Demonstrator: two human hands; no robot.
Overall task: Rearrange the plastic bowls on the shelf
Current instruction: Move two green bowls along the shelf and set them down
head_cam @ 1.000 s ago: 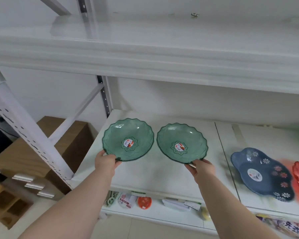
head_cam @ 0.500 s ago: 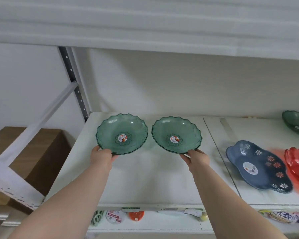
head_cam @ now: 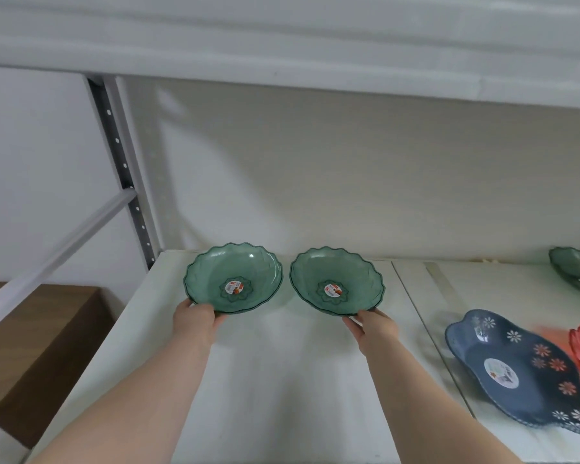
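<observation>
Side by side above the white shelf (head_cam: 248, 380), two scalloped translucent green plastic bowls, the left bowl (head_cam: 233, 277) pinched at its near rim by the left hand (head_cam: 195, 320), the right bowl (head_cam: 337, 281) by the right hand (head_cam: 375, 326), tilt toward the far wall.

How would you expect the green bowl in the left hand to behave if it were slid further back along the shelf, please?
The left green bowl looks like thin translucent plastic, so probably light and stiff. Its wide, shallow shape suggests it will slide rather than tip. The shelf looks smooth, and the left hand grips only the near rim, so it may skid or swivel.
</observation>
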